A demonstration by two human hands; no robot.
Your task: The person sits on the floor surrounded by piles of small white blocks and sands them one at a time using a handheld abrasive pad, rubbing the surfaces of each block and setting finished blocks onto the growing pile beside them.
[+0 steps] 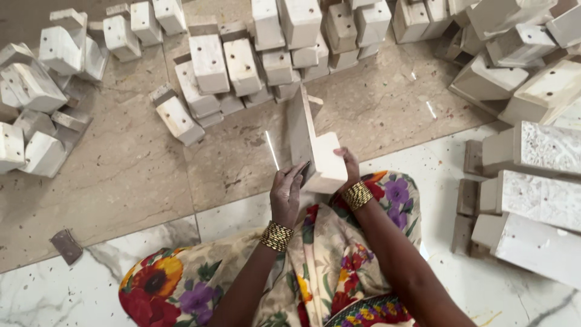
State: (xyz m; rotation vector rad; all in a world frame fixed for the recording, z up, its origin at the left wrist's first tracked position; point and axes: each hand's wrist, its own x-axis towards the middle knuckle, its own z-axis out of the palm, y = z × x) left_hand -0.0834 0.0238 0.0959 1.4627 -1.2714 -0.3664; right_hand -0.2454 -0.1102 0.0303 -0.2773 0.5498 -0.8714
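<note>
I am seated on a stone floor [121, 175], brown veined marble ahead of me and white marble tile [54, 290] under my knees, with a flowered cloth [327, 254] across my lap. My left hand [286, 192] presses a small dark scrap, likely sandpaper though too small to be sure, against a pale wooden block [318, 158]. My right hand [349, 166] grips the block's wider end, thumb on top, holding it just above my lap. Rows of similar whitewashed blocks [242, 60] lie ahead, another heap [36, 103] to my left, and bigger pieces [532, 181] to my right run off the frame. A flat dark scrap [65, 246] lies on the floor to my left.
</note>
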